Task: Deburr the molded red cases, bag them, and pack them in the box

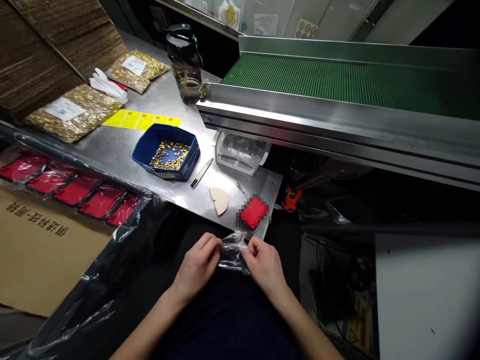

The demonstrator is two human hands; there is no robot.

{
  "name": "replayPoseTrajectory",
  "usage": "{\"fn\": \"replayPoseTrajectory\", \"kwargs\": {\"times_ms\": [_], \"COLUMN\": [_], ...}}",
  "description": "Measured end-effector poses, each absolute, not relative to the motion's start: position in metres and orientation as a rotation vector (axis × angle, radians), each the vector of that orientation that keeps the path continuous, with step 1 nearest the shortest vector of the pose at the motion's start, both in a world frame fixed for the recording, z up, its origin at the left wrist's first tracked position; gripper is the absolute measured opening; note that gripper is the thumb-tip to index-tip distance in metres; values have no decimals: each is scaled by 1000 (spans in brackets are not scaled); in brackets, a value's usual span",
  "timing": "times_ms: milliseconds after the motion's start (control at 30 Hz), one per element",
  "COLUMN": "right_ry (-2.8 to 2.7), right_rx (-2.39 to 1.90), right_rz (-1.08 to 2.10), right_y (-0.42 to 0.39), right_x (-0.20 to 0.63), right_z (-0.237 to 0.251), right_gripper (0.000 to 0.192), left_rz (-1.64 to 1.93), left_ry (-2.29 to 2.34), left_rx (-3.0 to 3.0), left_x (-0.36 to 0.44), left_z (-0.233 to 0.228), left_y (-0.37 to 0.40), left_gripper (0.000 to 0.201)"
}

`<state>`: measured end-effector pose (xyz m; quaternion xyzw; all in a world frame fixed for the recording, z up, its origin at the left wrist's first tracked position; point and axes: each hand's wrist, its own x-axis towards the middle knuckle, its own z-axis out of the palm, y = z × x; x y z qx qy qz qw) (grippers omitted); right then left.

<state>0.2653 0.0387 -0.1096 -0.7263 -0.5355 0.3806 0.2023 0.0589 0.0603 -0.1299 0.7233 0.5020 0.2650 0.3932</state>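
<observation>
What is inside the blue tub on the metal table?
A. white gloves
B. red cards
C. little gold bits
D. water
C: the blue tub holds a heap of little gold bits, and nothing red, wet or white shows in it.

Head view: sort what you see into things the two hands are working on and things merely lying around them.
In hand:
left hand
right hand
clear plastic bag, pinched between both hands

Lying about:
red part at the table edge
blue tray of gold pieces
water bottle
yellow labels
green conveyor
</observation>
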Motion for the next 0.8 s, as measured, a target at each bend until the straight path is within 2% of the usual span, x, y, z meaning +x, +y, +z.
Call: {"fn": "replayPoseTrajectory", "kwargs": {"times_ms": [67,100,167,267,300,367,500,700,800], "right_ry": [-1395,-1409,-1445,-984,-752,-383,-55,194,216], "right_rx": [-1957,-1907,-1746,-1517,-1477,-1446,-1387,-1295,-1308], "right_rz": [1210,1270,1454,1761,1798,1776,1701,1581,1450], "right_y": [51,55,58,50,47,44,53,74,81], "right_x": [262,262,266,273,273,269,254,244,249], "right_z": [-108,-108,-109,-116,-121,-132,-150,-158,-163], "right_gripper": [40,37,18,51,53,48,44,23,21], "left_rz": [601,572,538,533,531,510,444,421,423], "left_ry": [1266,1277,1346,1527,1577,1616,1499,1412,1429], "left_rx": [1689,1641,1582,1483,1442,1384,1374,1414,1434], "left_x": [52,47,31,3,-5,-14,-10,7,14], "left_z": [-129,-130,-134,-141,-143,-143,-139,-134,-134], "left_y": [54,50,45,43,44,46,51,52,53], "left_gripper": [15,14,12,11,12,16,22,28,31]}}
